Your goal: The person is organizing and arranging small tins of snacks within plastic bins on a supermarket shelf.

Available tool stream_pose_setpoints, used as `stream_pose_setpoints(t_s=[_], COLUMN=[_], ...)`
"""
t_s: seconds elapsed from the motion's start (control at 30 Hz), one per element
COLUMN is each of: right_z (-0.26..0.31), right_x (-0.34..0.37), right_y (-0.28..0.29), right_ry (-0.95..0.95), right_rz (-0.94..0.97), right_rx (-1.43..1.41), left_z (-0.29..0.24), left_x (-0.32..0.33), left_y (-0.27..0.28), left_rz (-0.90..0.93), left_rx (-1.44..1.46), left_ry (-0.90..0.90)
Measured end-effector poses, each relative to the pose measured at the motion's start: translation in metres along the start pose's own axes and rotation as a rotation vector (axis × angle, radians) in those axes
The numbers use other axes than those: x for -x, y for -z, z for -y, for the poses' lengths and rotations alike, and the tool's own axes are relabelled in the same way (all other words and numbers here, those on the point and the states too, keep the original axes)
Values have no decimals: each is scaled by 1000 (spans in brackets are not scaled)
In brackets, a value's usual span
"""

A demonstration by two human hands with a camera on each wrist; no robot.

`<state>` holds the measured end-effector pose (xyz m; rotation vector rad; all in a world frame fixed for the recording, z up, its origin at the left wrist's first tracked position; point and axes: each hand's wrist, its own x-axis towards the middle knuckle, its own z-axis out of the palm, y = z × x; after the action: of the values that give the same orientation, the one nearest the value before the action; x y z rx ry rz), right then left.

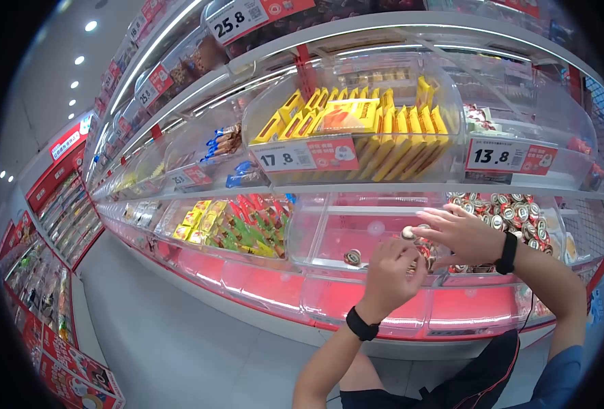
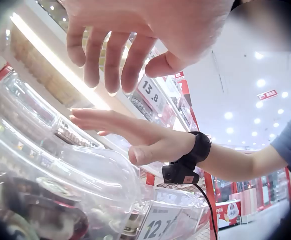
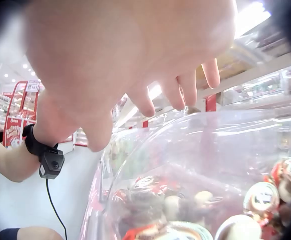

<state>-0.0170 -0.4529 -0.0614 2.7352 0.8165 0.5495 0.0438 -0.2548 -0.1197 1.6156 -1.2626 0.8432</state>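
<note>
A shop aisle with a grey floor (image 1: pixel 244 371) runs along tiered shelving under ceiling lights. On the lower tier, round-lidded cups (image 1: pixel 496 222) lie heaped in a clear bin (image 3: pixel 210 132). A few more show between and just under the two hands, and a lone cup (image 1: pixel 352 257) sits apart, to the left of the left hand (image 1: pixel 392 279).

The left hand's fingers are loosely bent with gaps between them, and nothing shows in their grasp. The right hand (image 1: pixel 469 235) is over the cups at the bin's near side, its fingers spread and fairly straight, also holding nothing visible. Whether any fingertip touches a cup is hard to tell.

For sorting the cups, the heap looks likely to roll or slide, so a light touch from above seems best: one hand steadying the neighbours while the other takes a single cup by its sides, without pressing on the lid. The see-through wall is easy to misjudge; knuckles should probably rise over its edge before moving sideways.

Above hang a 13.8 price card (image 1: pixel 511 157) and a bin of yellow packs (image 1: pixel 346 117); further left lie green packs (image 1: pixel 251 235).
</note>
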Motion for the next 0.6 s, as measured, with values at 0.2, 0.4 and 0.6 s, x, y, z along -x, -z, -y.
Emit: stream_pose_setpoints(t_s=[0.2, 0.4, 0.6], right_z=[-50, -112, -147], right_x=[100, 156, 146], right_y=[18, -26, -64], right_ry=[-486, -643, -668], right_rz=[57, 526, 508], right_rx=[-70, -435, -400], left_z=[-46, -36, -24], left_x=[-18, 9, -13], left_y=[-91, -182, -180], left_rz=[340, 436, 955], left_rx=[80, -212, -72], left_ry=[105, 244, 465])
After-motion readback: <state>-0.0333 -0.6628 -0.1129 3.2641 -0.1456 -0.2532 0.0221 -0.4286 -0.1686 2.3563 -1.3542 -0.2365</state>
